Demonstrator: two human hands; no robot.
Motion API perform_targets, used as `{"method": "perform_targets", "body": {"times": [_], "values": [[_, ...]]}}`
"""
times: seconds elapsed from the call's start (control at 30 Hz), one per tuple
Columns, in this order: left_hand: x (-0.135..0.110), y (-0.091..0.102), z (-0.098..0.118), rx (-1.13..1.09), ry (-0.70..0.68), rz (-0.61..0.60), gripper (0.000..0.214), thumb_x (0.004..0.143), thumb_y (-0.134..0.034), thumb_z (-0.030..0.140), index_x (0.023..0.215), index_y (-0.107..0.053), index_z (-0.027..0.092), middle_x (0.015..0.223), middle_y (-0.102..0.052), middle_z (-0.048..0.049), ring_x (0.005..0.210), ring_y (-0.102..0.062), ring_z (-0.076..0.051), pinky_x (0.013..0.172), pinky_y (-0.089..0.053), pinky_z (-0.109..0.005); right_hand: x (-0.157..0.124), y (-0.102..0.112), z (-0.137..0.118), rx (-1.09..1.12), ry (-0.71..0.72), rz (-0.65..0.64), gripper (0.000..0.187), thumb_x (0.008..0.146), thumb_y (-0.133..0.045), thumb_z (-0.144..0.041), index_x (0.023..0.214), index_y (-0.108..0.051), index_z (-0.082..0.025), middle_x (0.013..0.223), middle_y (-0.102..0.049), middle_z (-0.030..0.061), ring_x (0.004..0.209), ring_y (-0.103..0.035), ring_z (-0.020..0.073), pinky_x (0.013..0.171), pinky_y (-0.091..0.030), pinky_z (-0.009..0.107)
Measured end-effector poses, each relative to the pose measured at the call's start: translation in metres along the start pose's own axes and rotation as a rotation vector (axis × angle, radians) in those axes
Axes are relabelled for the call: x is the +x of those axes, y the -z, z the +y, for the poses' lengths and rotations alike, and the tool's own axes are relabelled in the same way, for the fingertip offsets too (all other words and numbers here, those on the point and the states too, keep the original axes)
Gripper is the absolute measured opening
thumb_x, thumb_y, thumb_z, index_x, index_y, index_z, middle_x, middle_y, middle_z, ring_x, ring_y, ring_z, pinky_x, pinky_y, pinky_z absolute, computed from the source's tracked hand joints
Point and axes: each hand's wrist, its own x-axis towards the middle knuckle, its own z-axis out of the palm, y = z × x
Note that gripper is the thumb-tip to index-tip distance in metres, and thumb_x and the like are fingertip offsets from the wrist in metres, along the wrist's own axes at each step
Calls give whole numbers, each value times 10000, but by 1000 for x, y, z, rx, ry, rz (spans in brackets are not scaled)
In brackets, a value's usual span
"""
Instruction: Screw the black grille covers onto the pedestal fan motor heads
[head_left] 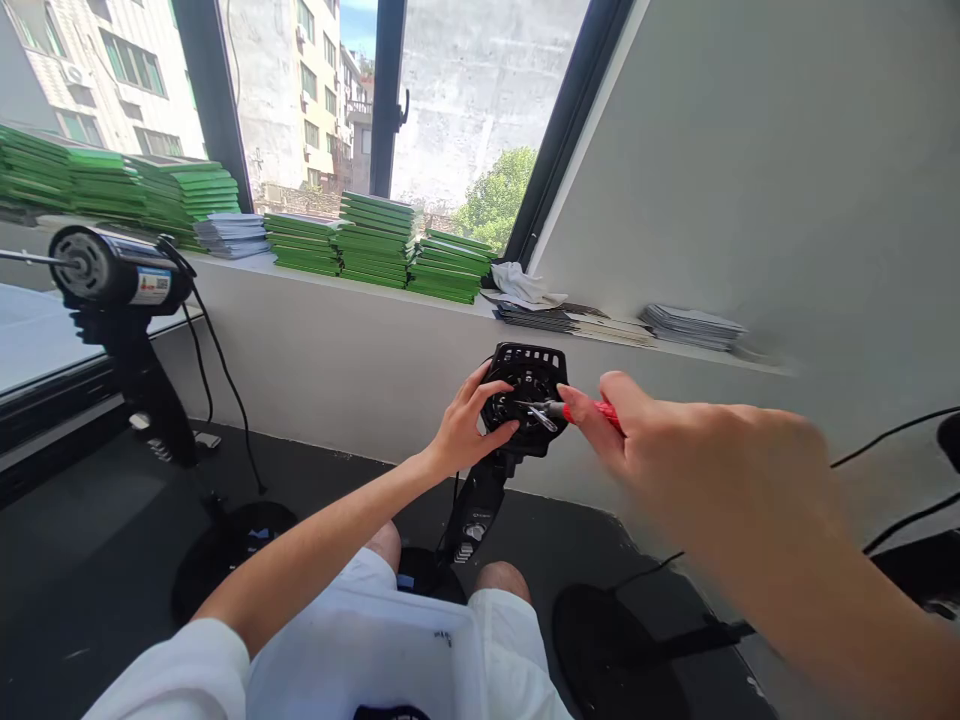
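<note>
In front of me a black stand fan's motor head (530, 357) faces up on its tilted post (480, 505), with a short silver shaft (543, 418) sticking out. My left hand (469, 425) grips the head's left side, thumb and forefinger curved over its face. My right hand (637, 430) is closed on a red-handled screwdriver (594, 412). The screwdriver's thin tip points left over the middle of the head, beside the shaft; whether it touches a screw is too small to tell. A white plastic bin (469, 660) rests against my lap, a black part (391, 713) inside.
Another fan motor (124, 270) on a stand is at my left, its cable (229, 385) hanging down. A round black base (611, 640) lies at right. Green stacks (375, 240), a white cloth (525, 285) and grey stacks (694, 327) line the window ledge.
</note>
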Motion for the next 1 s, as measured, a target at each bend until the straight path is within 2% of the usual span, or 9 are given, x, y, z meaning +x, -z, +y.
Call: {"method": "perform_targets", "body": {"times": [0.13,0.2,0.3,0.47,0.6,0.7,0.77,0.9,1.0], "values": [[0,-1,-2,-19,-18,23,433,921,-696,375,1307,-540,256,1615,-415,-140,1505,-428,-316,1212,-425,-500,-4,2,1,266,216,-17,372,1075,-303,-366,927,-593,-188,523,-549,-10,405,-471,129,459,-225,249],[2,-1,-3,-19,-40,24,433,926,-690,386,1310,-540,255,1612,-416,-142,1502,-432,-312,1209,-425,-494,-6,2,4,233,269,-6,379,1089,-300,-362,915,-585,-183,483,-501,-28,370,-429,112,449,-205,245],[4,-1,-5,-10,-50,4,413,944,-662,415,1309,-550,255,1627,-395,-139,1511,-420,-311,1205,-424,-483,-7,2,6,3,173,38,454,1093,-307,-443,790,-537,-196,404,-389,-38,341,-378,125,459,-152,256],[5,0,0,-71,9,8,480,923,-688,394,1352,-517,263,1617,-412,-136,1514,-410,-315,1215,-408,-506,-5,3,1,213,240,41,433,1097,-262,-436,921,-573,-192,440,-478,-40,326,-394,113,435,-178,234],[5,1,2,-80,22,-9,461,918,-695,400,1327,-536,261,1621,-408,-135,1518,-403,-320,1214,-409,-511,-5,4,-3,9,120,64,478,1096,-286,-455,793,-553,-198,377,-370,-40,317,-353,124,441,-139,249],[4,1,0,-77,12,-7,436,923,-686,404,1308,-550,253,1626,-398,-141,1515,-409,-321,1210,-415,-510,-5,1,-4,181,239,66,390,1097,-286,-414,957,-564,-180,445,-464,-49,337,-414,117,438,-192,229],[4,1,-1,-75,14,-2,429,921,-687,396,1302,-554,249,1624,-400,-142,1512,-415,-315,1213,-412,-502,-5,0,-4,218,280,92,369,1099,-271,-372,977,-560,-175,441,-442,-63,316,-387,104,428,-184,220],[4,1,-1,-83,22,-4,423,916,-694,381,1295,-561,248,1626,-403,-140,1513,-416,-307,1225,-396,-496,-5,1,-5,-28,138,143,459,1085,-320,-454,828,-580,-176,371,-266,-69,301,-310,119,427,-130,240],[4,1,-1,-93,33,4,415,920,-689,374,1294,-565,246,1624,-407,-142,1507,-425,-306,1216,-407,-495,-6,-2,-1,-25,75,104,500,1077,-297,-503,840,-589,-174,376,-289,-54,317,-330,137,431,-133,253]]}}
